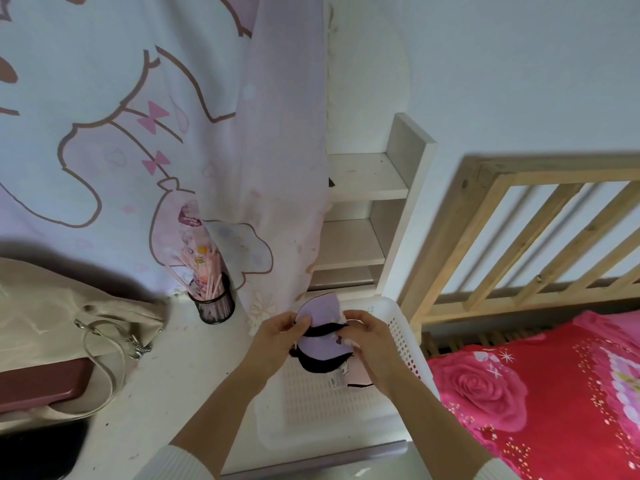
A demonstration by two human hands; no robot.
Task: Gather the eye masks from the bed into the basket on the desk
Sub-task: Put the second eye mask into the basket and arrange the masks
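Both my hands hold a lilac eye mask (pixel 320 345) with black trim and a black strap above the white perforated basket (pixel 407 341) on the desk. My left hand (pixel 277 336) pinches its left side; my right hand (pixel 367 336) grips its right side. The mask looks folded or doubled, with one lilac lobe sticking up behind my fingers. Under my right hand a pale pink eye mask (pixel 358 375) with a label lies on the basket floor. The bed (pixel 540 393) with a red rose-print cover lies to the right; no mask shows on the visible part.
A black mesh pen cup (pixel 216 306) with pink straws stands left of the basket. A beige bag (pixel 69 306) with a chain strap lies on the desk's left. A cartoon curtain (pixel 156 133) hangs behind. White shelves (pixel 363 209) and the wooden bed rail (pixel 519 237) stand behind the basket.
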